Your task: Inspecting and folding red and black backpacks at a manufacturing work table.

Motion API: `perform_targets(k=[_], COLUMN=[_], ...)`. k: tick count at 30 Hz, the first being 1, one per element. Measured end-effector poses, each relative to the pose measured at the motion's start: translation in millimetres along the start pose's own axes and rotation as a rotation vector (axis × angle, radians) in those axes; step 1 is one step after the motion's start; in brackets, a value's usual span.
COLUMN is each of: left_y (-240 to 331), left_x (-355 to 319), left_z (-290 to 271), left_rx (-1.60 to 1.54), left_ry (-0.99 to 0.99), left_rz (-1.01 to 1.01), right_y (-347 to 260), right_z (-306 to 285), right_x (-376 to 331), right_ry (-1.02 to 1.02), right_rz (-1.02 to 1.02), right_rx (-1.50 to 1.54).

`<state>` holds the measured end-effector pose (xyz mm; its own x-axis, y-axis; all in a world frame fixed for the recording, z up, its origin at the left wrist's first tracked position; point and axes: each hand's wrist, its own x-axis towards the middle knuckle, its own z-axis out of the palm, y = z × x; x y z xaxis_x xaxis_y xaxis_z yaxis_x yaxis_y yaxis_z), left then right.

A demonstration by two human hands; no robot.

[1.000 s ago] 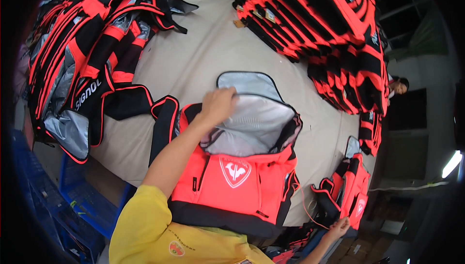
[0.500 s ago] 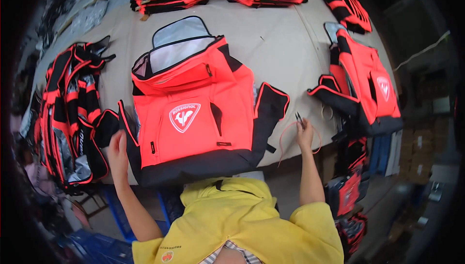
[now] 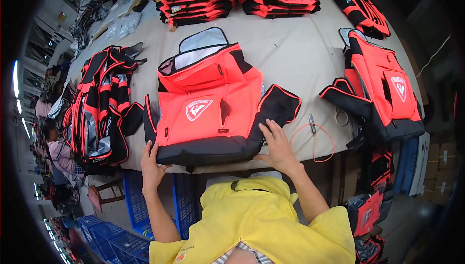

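Note:
A bright coral-red and black backpack (image 3: pixel 208 104) lies front up on the table before me, its top flap folded open to show a grey lining. By its lower left corner is my left hand (image 3: pixel 153 168), fingers stretched upward along the edge and thumb apart. My right hand (image 3: pixel 280 149) rests spread at the black lower right corner, palm down, gripping nothing. Just right of that hand, a pair of thread snips (image 3: pixel 312 124) lies on the table with a looped red cord (image 3: pixel 316 160) attached.
Another red backpack (image 3: pixel 387 87) lies to the right, beside a tape roll (image 3: pixel 341 117). More bags (image 3: pixel 99 109) rest at the left. Tall stacks of red and black bags (image 3: pixel 193 0) stand at the far edge. Blue crates (image 3: pixel 135 201) sit below, and a person (image 3: pixel 60 150) is at far left.
My right hand has put the snips down and moved left onto the backpack's lower right corner. The left hand has moved down to the lower left corner. The view has shifted.

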<state>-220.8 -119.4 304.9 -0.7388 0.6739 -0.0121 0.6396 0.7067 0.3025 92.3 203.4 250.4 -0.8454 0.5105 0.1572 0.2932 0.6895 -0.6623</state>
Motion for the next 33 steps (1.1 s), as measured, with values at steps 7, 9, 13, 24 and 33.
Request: perform_targets(k=[7, 9, 13, 24, 33], left_y=[3, 52, 118, 187, 230], left_x=[-5, -8, 30, 11, 45], left_z=[2, -28, 11, 158, 173], left_rx=[0.019, 0.376, -0.268, -0.017, 0.265], left_ry=[-0.044, -0.222, 0.098, -0.209, -0.622], left_rz=[-0.005, -0.074, 0.366, 0.466, 0.242], right_y=[-20, -10, -4, 54, 222], right_z=[13, 25, 45, 55, 38], right_x=[3, 0, -16, -77, -50], right_ry=[0.066, 0.086, 0.149, 0.313, 0.631], right_rz=[-0.052, -0.144, -0.15, 0.228, 0.696], right_rx=[0.012, -0.085, -0.082, 0.027, -0.442])
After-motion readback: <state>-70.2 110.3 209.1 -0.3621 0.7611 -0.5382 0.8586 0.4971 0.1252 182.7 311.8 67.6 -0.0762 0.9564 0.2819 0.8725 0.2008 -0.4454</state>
